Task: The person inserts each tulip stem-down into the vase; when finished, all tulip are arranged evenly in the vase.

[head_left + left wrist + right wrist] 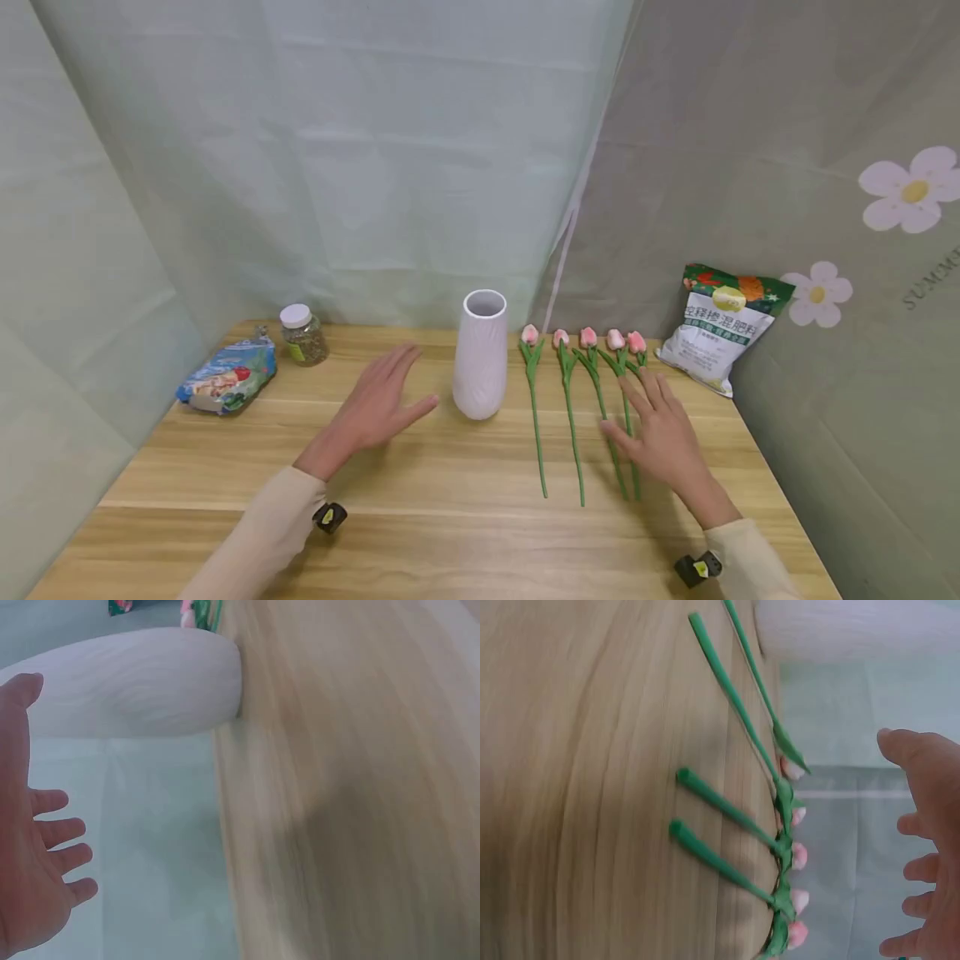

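Observation:
A white vase stands upright near the middle of the wooden table, its mouth showing nothing inside. To its left, my left hand hovers with fingers spread and thumb toward the vase, apart from it. Several pink tulips with green stems lie side by side to the right of the vase, blooms toward the back. Over the rightmost stems is my right hand, fingers extended, holding nothing. In the right wrist view the tulips lie on the tabletop, with the right hand raised above them.
At the back left are a white-lidded jar of small grains and a blue printed bag. A green and white fertilizer bag leans at the back right. Cloth curtains hang behind and beside the wooden table.

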A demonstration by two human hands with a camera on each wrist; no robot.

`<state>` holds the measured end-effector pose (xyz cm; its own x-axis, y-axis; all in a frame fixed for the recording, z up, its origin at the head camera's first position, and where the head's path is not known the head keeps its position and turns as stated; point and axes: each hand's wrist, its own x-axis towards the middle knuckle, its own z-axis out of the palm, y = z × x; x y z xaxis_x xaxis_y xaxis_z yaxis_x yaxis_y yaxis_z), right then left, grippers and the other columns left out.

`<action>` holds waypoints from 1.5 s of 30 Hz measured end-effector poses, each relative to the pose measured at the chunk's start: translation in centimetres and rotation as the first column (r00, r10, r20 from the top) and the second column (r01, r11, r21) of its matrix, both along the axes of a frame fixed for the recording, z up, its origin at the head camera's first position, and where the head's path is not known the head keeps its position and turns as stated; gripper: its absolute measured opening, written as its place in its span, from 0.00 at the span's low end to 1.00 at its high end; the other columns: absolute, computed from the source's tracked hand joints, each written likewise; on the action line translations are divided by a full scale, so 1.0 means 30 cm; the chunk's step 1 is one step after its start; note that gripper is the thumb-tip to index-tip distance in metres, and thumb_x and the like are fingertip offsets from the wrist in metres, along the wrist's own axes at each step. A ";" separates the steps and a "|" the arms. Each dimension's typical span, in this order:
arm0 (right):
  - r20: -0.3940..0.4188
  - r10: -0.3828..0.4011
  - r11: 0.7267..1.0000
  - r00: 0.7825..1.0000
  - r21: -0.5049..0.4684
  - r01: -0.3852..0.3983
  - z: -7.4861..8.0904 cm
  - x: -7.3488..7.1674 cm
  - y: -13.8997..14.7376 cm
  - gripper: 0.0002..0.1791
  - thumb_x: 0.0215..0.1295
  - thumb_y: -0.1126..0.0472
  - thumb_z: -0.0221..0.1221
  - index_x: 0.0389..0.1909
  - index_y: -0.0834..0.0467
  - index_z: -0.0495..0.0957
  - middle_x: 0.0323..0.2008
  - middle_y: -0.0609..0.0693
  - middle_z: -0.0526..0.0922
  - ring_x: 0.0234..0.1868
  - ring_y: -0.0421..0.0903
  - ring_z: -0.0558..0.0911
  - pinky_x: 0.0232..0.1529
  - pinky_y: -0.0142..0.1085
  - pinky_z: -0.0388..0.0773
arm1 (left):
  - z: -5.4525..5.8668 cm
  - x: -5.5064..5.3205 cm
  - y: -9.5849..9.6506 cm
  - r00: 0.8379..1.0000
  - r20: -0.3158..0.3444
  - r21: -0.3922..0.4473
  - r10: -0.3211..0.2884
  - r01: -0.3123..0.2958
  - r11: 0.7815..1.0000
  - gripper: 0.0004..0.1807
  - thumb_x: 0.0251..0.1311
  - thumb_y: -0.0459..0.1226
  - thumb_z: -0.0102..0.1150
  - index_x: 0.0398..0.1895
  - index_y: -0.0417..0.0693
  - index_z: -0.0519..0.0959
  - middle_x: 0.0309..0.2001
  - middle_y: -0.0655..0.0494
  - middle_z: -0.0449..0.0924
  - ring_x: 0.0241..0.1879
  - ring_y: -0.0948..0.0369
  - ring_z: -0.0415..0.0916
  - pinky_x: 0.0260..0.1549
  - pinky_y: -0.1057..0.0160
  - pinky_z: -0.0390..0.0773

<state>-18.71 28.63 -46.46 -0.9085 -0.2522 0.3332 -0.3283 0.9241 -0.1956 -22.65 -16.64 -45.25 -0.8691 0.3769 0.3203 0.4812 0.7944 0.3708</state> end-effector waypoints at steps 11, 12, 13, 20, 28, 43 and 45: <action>0.069 -0.026 0.989 0.997 -0.140 0.036 0.006 -0.033 0.083 0.41 0.66 0.46 0.67 0.72 0.65 0.68 0.73 0.74 0.60 0.74 0.75 0.56 0.68 0.73 0.60 | 0.024 -0.040 0.086 0.993 0.111 0.174 -0.036 0.016 0.985 0.52 0.62 0.64 0.62 0.77 0.39 0.60 0.76 0.40 0.61 0.75 0.42 0.59 0.73 0.39 0.60; 0.067 -0.025 0.988 0.997 -0.149 0.035 0.005 -0.037 0.089 0.41 0.66 0.46 0.67 0.72 0.66 0.68 0.73 0.73 0.60 0.74 0.75 0.56 0.68 0.72 0.60 | 0.026 -0.042 0.093 0.991 0.129 0.195 -0.038 0.013 0.981 0.52 0.61 0.63 0.63 0.77 0.40 0.59 0.76 0.40 0.61 0.75 0.42 0.58 0.73 0.39 0.61; 0.065 -0.025 0.988 0.998 -0.153 0.035 0.000 -0.041 0.096 0.41 0.66 0.46 0.67 0.71 0.66 0.68 0.73 0.73 0.61 0.74 0.74 0.57 0.67 0.72 0.61 | 0.029 -0.043 0.100 0.988 0.151 0.215 -0.037 0.004 0.977 0.52 0.60 0.64 0.64 0.78 0.41 0.59 0.76 0.41 0.61 0.75 0.43 0.58 0.73 0.38 0.61; 0.076 -0.041 0.984 0.996 -0.171 0.054 -0.023 -0.075 0.143 0.38 0.69 0.49 0.65 0.71 0.68 0.68 0.71 0.73 0.64 0.71 0.73 0.63 0.65 0.71 0.65 | 0.040 -0.049 0.143 0.969 0.244 0.309 -0.025 -0.053 0.949 0.57 0.55 0.67 0.66 0.79 0.44 0.58 0.76 0.44 0.62 0.75 0.44 0.59 0.71 0.36 0.63; 0.124 -0.085 0.967 0.989 -0.227 0.111 -0.043 -0.105 0.209 0.35 0.72 0.50 0.63 0.70 0.67 0.69 0.69 0.72 0.68 0.68 0.72 0.69 0.64 0.69 0.67 | 0.052 -0.073 0.193 0.965 0.258 0.404 -0.050 -0.061 0.913 0.56 0.52 0.65 0.71 0.77 0.45 0.61 0.73 0.46 0.66 0.72 0.47 0.65 0.68 0.41 0.70; 0.240 -0.143 0.930 0.960 -0.299 0.213 -0.111 -0.154 0.275 0.35 0.72 0.46 0.62 0.67 0.68 0.73 0.63 0.71 0.75 0.61 0.70 0.76 0.58 0.66 0.74 | 0.060 -0.086 0.250 0.958 0.270 0.542 -0.099 -0.067 0.838 0.51 0.53 0.55 0.76 0.74 0.43 0.63 0.68 0.45 0.71 0.65 0.47 0.72 0.65 0.45 0.75; 0.246 -0.137 0.927 0.959 -0.309 0.212 -0.119 -0.157 0.279 0.34 0.72 0.47 0.63 0.66 0.69 0.73 0.62 0.71 0.77 0.59 0.69 0.79 0.56 0.65 0.77 | 0.061 -0.088 0.253 0.958 0.269 0.553 -0.099 -0.070 0.830 0.49 0.54 0.54 0.76 0.74 0.43 0.64 0.67 0.45 0.72 0.65 0.47 0.72 0.65 0.45 0.76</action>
